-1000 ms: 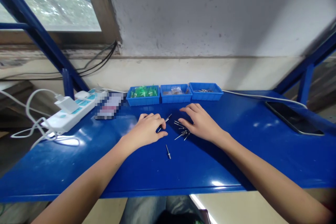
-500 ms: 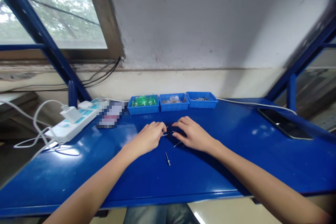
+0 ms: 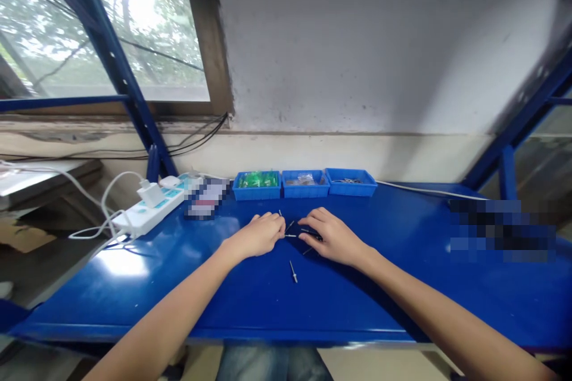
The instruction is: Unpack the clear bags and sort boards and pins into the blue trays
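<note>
Near the middle of the blue table, my left hand is closed, its fingers curled down against the surface. A thin metal rivet sticks out beside its fingertips, and others lie just beyond. Whether the fingers hold one is hidden. My right hand is arched palm down, thumb and forefinger apart, over several more rivets partly covered by it. A single blind rivet, long thin pin and thicker flanged end, lies on the table between the hands, closer to me.
Three blue trays stand along the back: one with green packets, one with clear bags, one with metal pins. A white power strip with plugs and a blurred phone are at left. A cable runs behind.
The camera view has turned a little left and up, so everything appears shifted right. My hands keep nearly the same pose, and more of the rivets between them now shows.
</note>
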Demonstrator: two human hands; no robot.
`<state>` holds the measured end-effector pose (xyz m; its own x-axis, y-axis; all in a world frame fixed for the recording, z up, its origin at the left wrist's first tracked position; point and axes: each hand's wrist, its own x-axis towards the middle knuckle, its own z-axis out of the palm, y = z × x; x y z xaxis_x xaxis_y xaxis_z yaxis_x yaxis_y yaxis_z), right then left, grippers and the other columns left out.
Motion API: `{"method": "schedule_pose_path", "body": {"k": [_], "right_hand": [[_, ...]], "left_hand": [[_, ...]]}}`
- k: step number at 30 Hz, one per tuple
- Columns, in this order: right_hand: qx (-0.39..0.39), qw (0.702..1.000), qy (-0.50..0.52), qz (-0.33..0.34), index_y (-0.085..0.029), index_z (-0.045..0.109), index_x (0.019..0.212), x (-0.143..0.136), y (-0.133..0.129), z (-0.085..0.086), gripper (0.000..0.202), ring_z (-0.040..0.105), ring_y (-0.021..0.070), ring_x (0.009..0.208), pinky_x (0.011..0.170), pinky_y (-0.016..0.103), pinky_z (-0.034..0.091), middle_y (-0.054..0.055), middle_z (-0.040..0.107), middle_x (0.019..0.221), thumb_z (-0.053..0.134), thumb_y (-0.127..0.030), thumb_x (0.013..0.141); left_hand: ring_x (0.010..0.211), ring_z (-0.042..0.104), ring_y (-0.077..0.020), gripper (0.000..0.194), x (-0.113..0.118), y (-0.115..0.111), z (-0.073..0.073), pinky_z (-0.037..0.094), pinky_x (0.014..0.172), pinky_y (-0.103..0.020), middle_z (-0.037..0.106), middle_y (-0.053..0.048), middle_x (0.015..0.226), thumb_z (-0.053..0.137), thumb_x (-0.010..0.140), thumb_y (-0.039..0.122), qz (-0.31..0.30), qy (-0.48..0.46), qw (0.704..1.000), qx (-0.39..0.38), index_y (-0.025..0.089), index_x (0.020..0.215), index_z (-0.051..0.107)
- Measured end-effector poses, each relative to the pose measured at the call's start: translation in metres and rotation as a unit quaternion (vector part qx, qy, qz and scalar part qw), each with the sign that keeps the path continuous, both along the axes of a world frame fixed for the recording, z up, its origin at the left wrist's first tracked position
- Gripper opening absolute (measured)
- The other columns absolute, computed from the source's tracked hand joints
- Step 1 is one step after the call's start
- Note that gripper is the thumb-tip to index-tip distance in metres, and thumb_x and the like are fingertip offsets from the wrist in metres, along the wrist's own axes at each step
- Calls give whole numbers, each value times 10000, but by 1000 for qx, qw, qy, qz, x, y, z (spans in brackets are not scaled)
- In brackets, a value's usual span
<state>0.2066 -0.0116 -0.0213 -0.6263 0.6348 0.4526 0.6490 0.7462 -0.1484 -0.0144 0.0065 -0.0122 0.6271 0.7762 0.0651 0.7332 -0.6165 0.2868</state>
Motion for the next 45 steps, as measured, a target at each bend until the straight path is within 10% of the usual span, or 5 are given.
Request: {"method": "schedule_pose_path", "body": {"k": [12, 30, 35, 39, 45], "right_hand": [[68, 997, 41, -16, -177, 541, 885, -2, 0, -1, 127, 485, 163, 721, 662, 279, 383, 54, 581, 794, 425, -218, 917], [171, 979, 109, -21, -172, 585, 852, 10, 4, 13, 142, 546, 149, 688, 649, 270, 427, 53, 614, 739, 458, -219, 896], [323, 900, 190, -223, -172, 601, 821, 62, 41, 36, 173, 540, 170, 680, 666, 298, 422, 55, 587, 706, 461, -255, 878], [202, 891, 122, -388, -150, 622, 969, 97, 64, 13, 295, 561, 237, 808, 654, 343, 448, 132, 562, 947, 465, -373, 856], [90, 954, 126, -258, -178, 622, 940, 65, 47, -11, 247, 572, 235, 851, 773, 384, 481, 102, 564, 917, 469, -360, 872]], "left_hand": [[673, 528, -112, 112, 18, -7, 5, 402, 661, -226, 553, 34, 714, 367, 898, 207, -24, -258, 963, -71, 206, 958, 461], [693, 573, -155, 241, 22, -10, 6, 390, 632, -250, 629, 3, 746, 404, 905, 384, 60, -196, 978, 43, 211, 863, 566], [850, 559, -229, 241, 17, -3, -5, 394, 729, -334, 621, -28, 840, 574, 793, 444, 115, -81, 986, 87, 221, 884, 594], [910, 526, -255, 105, 18, -2, -15, 378, 764, -385, 605, -55, 920, 541, 824, 295, 93, -37, 993, 67, 224, 864, 607], [873, 496, -239, 165, 21, -5, -14, 358, 766, -377, 600, -72, 867, 445, 821, 96, 76, -47, 994, 68, 181, 739, 560]]}}
